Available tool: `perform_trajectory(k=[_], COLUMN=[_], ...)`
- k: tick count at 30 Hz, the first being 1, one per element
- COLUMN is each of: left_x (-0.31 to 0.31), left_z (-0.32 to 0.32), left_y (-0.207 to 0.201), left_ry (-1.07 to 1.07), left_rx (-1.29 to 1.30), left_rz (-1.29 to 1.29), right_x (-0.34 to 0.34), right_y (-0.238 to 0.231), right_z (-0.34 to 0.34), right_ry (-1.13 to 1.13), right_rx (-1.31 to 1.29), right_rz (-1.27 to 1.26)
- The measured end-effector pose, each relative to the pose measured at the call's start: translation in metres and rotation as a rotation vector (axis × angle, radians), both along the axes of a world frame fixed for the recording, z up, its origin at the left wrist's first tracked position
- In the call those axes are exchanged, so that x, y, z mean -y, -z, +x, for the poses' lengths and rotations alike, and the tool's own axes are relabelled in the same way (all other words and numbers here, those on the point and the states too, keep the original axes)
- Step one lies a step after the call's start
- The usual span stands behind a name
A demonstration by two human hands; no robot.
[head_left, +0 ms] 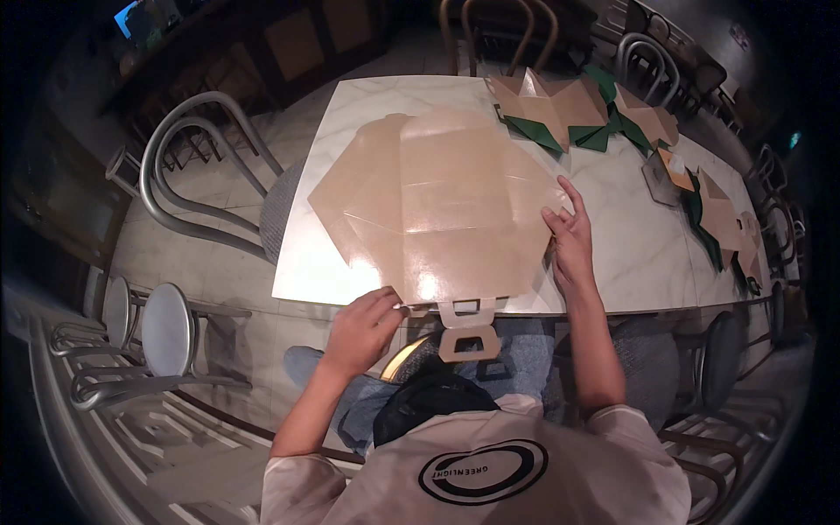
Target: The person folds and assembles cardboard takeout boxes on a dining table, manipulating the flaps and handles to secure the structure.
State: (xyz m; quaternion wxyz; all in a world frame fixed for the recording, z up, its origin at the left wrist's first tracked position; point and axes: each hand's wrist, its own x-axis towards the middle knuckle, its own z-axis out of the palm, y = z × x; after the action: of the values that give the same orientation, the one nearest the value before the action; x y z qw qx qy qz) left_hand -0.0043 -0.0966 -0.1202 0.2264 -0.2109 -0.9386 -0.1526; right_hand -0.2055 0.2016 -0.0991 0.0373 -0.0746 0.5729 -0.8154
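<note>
A large flat brown cardboard box blank (455, 192) with fold lines lies on the white marble table (367, 96). Its handle flap (452, 344), with cut-out slots, sticks out past the near table edge toward my lap. My left hand (363, 325) is closed, its fingertips pinching the near left edge of the blank; a small white bit shows at the fingertips. At the blank's right corner, my right hand (570, 238) has thumb and fingers apart, touching the cardboard's edge. Its lower fingers are partly hidden.
Partly folded green-and-brown cardboard boxes (560, 114) stand at the far right of the table, and another folded piece (717, 219) lies at its right end. Between them sits a clear holder with an orange card (674, 168). Metal-framed chairs (201, 166) surround the table.
</note>
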Motion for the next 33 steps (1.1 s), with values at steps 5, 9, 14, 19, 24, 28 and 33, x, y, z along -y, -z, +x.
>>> perform_trajectory(k=[5, 9, 14, 19, 24, 28, 33], left_x=[0.023, 0.032, 0.028, 0.02, 0.01, 0.004, 0.067], left_z=[0.016, 0.009, -0.02, -0.029, -0.043, -0.057, -0.046], left_y=[-0.033, -0.022, -0.018, -0.023, -0.032, -0.035, -0.037], left_ry=[-0.138, -0.377, -0.328, -0.231, -0.107, -0.036, -0.145], left_rx=[0.103, 0.01, 0.132, 0.209, 0.28, 0.279, 0.032], left_rz=[0.184, 0.365, 0.1, 0.249, 0.684, 0.667, 0.588], right_x=[-0.009, -0.02, -0.024, -0.034, -0.036, -0.03, -0.02], right_y=[0.003, 0.002, 0.011, 0.018, 0.021, 0.014, -0.013], right_z=[-0.017, -0.014, 0.006, 0.016, 0.021, 0.018, 0.004], right_ry=[-0.034, 0.041, 0.093, 0.074, 0.052, 0.053, -0.012], right_rx=[0.014, -0.003, -0.297, -0.088, -0.125, -0.194, -0.013], right_rz=[0.067, 0.173, 0.782, 0.378, 0.435, 0.498, 0.043])
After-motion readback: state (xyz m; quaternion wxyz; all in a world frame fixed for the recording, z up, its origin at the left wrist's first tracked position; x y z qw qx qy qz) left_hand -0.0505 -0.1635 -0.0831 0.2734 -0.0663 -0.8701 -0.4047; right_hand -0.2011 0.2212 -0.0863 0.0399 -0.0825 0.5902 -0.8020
